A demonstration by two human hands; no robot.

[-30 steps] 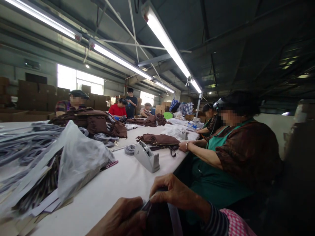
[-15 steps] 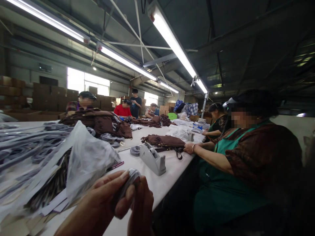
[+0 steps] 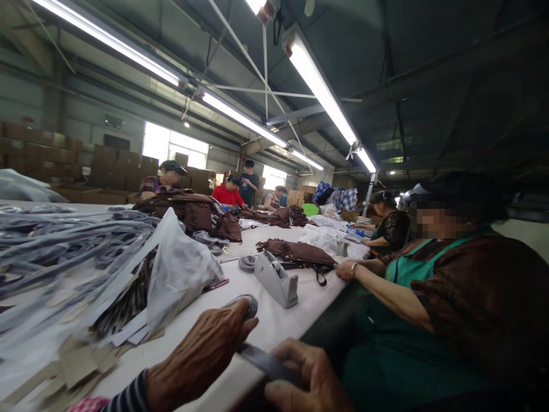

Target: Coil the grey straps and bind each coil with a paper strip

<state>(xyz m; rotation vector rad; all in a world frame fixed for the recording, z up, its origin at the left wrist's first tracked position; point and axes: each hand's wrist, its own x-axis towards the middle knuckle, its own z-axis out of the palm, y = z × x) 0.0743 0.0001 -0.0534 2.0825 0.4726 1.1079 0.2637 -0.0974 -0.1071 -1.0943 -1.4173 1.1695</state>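
My left hand (image 3: pixel 201 349) is closed on a coiled grey strap (image 3: pixel 252 306), holding it over the near edge of the white table (image 3: pixel 240 266). At the lower right, my right hand (image 3: pixel 306 375) grips a flat grey length of strap (image 3: pixel 266 361) that runs toward my left hand. Just beyond my hands stands a grey tape dispenser (image 3: pixel 275 280), with another coil of grey strap (image 3: pixel 247 263) behind it.
Grey straps (image 3: pixel 64 246) pile up at left beside a translucent plastic bag (image 3: pixel 180 269) and cardboard pieces (image 3: pixel 79 360). A brown bag (image 3: pixel 300 252) lies ahead. A person in a green apron (image 3: pixel 398 343) sits close at right.
My hands have moved apart, the right one down and to the right, with a length of strap now stretched between them. The camera view has turned slightly left.
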